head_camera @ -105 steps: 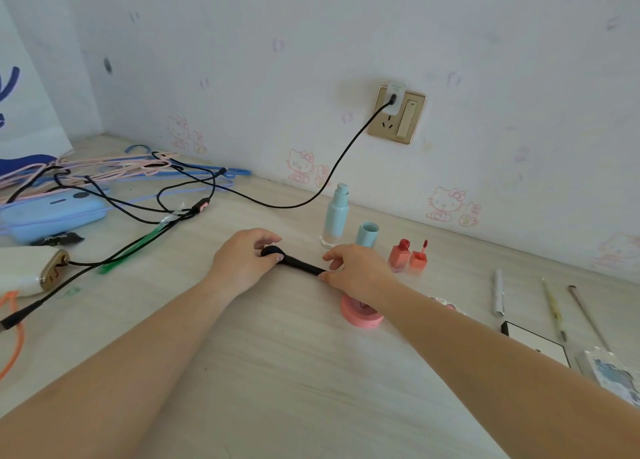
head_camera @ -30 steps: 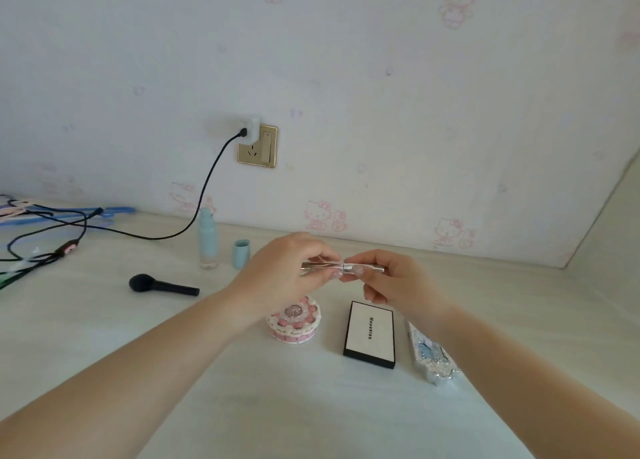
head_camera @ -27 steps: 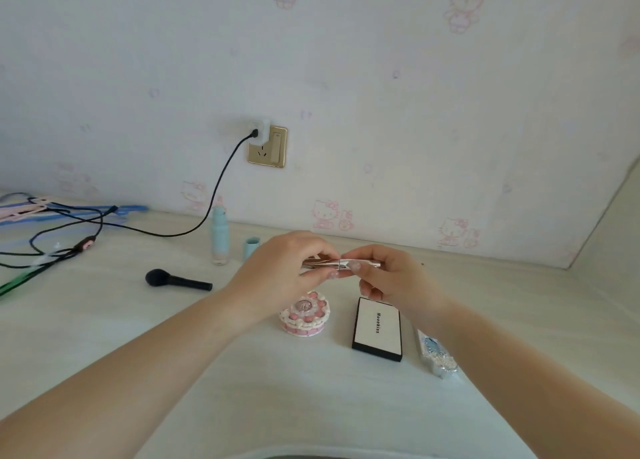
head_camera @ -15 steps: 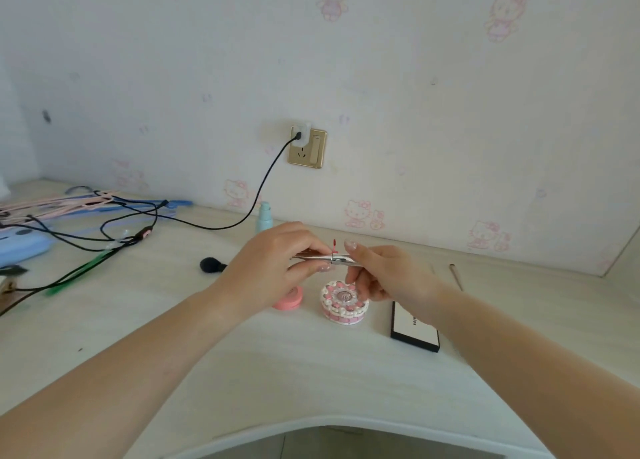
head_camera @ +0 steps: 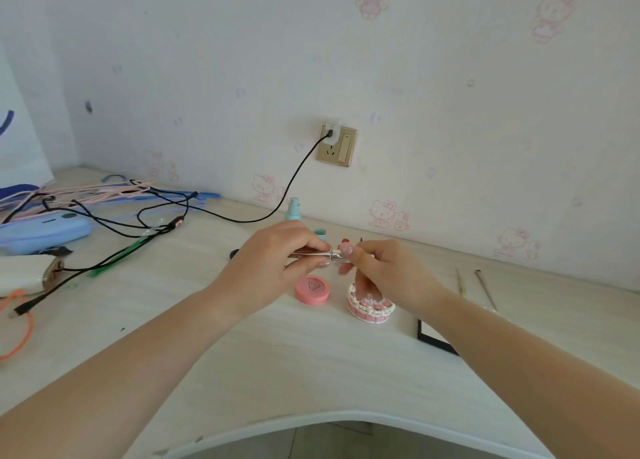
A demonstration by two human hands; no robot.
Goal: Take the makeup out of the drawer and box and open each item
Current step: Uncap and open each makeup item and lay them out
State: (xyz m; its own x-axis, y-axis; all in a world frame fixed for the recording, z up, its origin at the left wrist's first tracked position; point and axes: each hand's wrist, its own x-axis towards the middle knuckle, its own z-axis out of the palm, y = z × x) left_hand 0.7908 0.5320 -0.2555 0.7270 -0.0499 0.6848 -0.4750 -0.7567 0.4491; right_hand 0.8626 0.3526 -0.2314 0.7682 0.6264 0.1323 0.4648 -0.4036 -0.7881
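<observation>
the pale wooden desk (head_camera: 311, 361) fills the lower view under my forearms, with a tangle of black cables (head_camera: 114, 223) and pink and blue hangers (head_camera: 104, 191) heaped at its far left, beside a light blue case (head_camera: 45, 230). my left hand (head_camera: 273, 264) and right hand (head_camera: 384, 271) meet above the middle of the desk, each pinching one end of a slim silver makeup tube (head_camera: 322, 253) held level between them — fingers curled round it on both sides. below my right hand sits a round cake-shaped pink and white pot (head_camera: 370, 309), and just left of it a flat coral compact (head_camera: 312, 289). a black-edged palette (head_camera: 433, 339) shows partly under my right forearm. behind my hands stands a teal bottle (head_camera: 293, 209) with its small cap (head_camera: 319, 232) beside it — two thin brushes (head_camera: 485, 288) lie to the right
</observation>
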